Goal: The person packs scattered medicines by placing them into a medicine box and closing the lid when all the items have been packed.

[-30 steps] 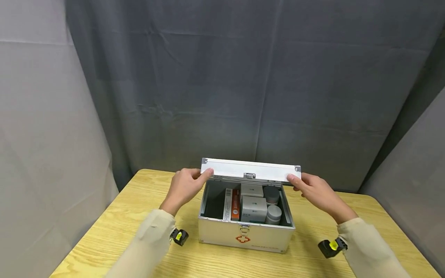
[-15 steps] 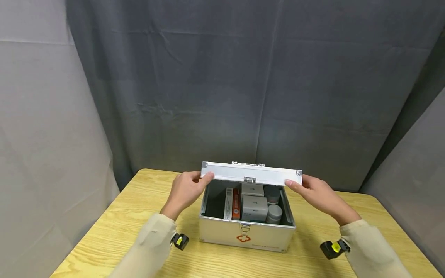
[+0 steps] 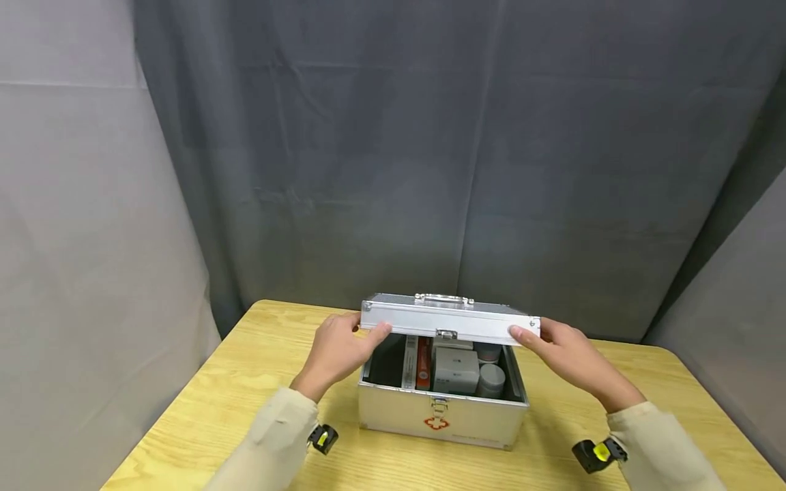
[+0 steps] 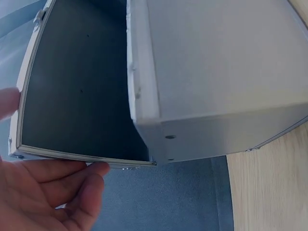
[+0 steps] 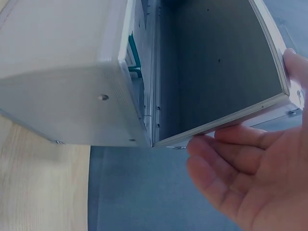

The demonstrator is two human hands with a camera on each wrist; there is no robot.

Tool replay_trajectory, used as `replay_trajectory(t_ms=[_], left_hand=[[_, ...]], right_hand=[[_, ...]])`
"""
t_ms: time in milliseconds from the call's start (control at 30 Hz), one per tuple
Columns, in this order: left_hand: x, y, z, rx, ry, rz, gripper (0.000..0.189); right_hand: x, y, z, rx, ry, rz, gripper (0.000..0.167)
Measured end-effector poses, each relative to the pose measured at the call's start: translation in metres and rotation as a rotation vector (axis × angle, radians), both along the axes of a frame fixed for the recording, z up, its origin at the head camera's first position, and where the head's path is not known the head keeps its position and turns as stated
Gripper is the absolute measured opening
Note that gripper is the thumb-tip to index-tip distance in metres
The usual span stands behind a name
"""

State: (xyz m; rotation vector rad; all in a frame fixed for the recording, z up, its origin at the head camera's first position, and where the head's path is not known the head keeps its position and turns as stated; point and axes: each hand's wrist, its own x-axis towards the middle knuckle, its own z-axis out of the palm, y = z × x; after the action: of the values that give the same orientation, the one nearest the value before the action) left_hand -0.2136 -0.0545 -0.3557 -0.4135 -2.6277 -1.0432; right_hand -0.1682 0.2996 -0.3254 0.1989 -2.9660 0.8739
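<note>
A silver first-aid box with a red cross stands on the table, its lid raised partway and tilted over the contents. My left hand grips the lid's left front corner, thumb on the front edge. At the right corner, my right hand holds it the same way. Both wrist views show fingers along the side of the lid and its dark lining. Inside stand a narrow white box, an orange box, white cartons, a white bottle and a dark-capped bottle, partly hidden by the lid.
The box sits on a light wooden table with rounded far corners. A dark grey curtain hangs behind it, and pale cloth closes off the left. A metal carry handle lies on top of the lid.
The lid has come down and toward me, both hands moving with it. Its top and carry handle now show, and it covers more of the contents. The view has shifted slightly.
</note>
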Motion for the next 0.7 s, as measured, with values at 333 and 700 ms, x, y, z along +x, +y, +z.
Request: replay_trajectory(t_ms=[333,700], left_hand=[[0.009,0.000,-0.006,-0.065,0.050,-0.008,0.035],[0.018,-0.001,-0.013,-0.074,0.017,-0.025,0.037]], right_hand=[[0.010,-0.003,-0.007,-0.002,0.010,-0.005,0.059],[0.019,-0.004,-0.016,0.009,0.008,0.008,0.059]])
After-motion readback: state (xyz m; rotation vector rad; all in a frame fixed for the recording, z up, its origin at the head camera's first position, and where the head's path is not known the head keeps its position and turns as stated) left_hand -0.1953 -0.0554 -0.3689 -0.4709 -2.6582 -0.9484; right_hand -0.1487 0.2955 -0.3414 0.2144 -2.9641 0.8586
